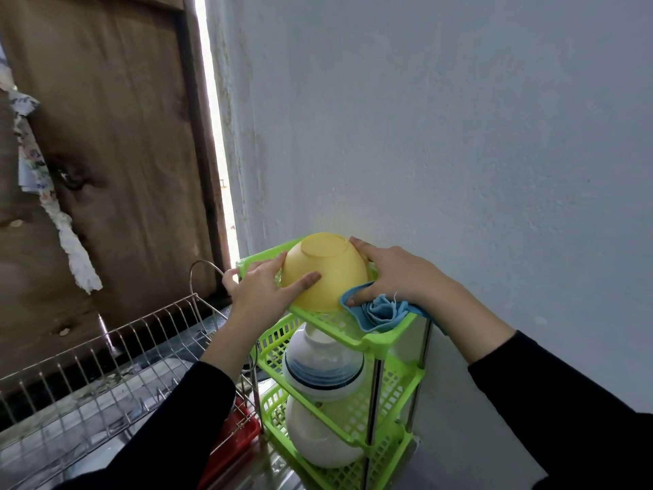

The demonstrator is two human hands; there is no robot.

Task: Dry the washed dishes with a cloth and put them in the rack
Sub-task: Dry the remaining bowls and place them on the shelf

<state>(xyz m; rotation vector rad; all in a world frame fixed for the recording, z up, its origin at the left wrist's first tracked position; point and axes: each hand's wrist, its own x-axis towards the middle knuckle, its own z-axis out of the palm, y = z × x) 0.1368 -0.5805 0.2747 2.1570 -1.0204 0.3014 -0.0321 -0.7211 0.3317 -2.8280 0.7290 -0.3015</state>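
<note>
Wall [459, 136]: pale, directly behind the rack.
Wire drainer [106, 355]: left of the rack and lower, its slots showing no dishes from here.
Rack [385, 339]: green plastic with three tiers. It looks light and narrow, so a sideways push on the top tier could rock it.
Lower bowls: a blue-banded bowl [323, 369] sits upside down on the rack's middle tier and a plain white bowl [318, 440] on its bottom tier.
Yellow bowl [327, 274]: upside down on the rack's top tier, its near rim close to the tier's front edge. This is the task's dish, and it looks nearly set in place.
Risk: if the hands let go before the rim sits flat, the bowl could slide off the rack's front edge. The cloth bunched under its right side could also leave it tilted.
Left hand [259, 290]: at the rack's left corner, with fingers spread and fairly straight. The thumb presses the bowl's near side and the little finger reaches the rack's rim.
Right hand [392, 274]: on the rack's right side, with straight fingers laid on the bowl's far flank and the thumb resting on the cloth.
Cloth [381, 313]: blue and crumpled, on the rack's top tier under the right palm, touching the bowl.
</note>
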